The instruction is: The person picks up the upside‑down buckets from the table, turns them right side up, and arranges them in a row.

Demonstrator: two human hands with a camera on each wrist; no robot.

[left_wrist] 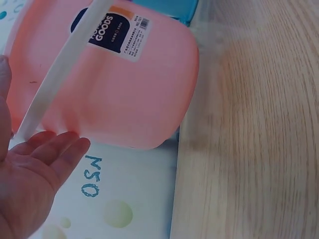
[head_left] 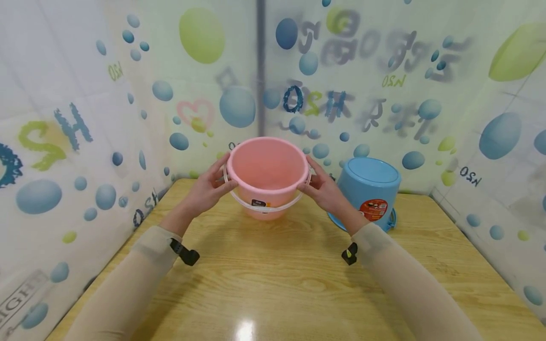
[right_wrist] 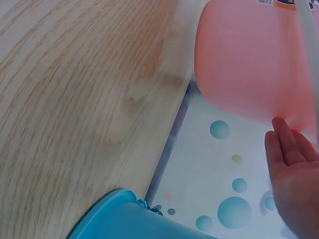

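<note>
A pink bucket (head_left: 266, 163) stands upright in the middle of the head view, its mouth tipped slightly towards me. My left hand (head_left: 210, 188) holds it at the left side, thumb at the rim and fingers against the outer wall. On the opposite side my right hand (head_left: 326, 190) grips it in the same way. The bucket's white handle (head_left: 273, 209) hangs down across the front, over a dark label (left_wrist: 110, 31). In the right wrist view, fingertips (right_wrist: 280, 124) press on the pink wall below the rim.
Close to the right hand, a blue bucket (head_left: 370, 189) sits upside down on the wooden table (head_left: 264, 274), with a red label on its side. Patterned curtains (head_left: 239, 61) with bubbles and letters enclose the table at the back and both sides.
</note>
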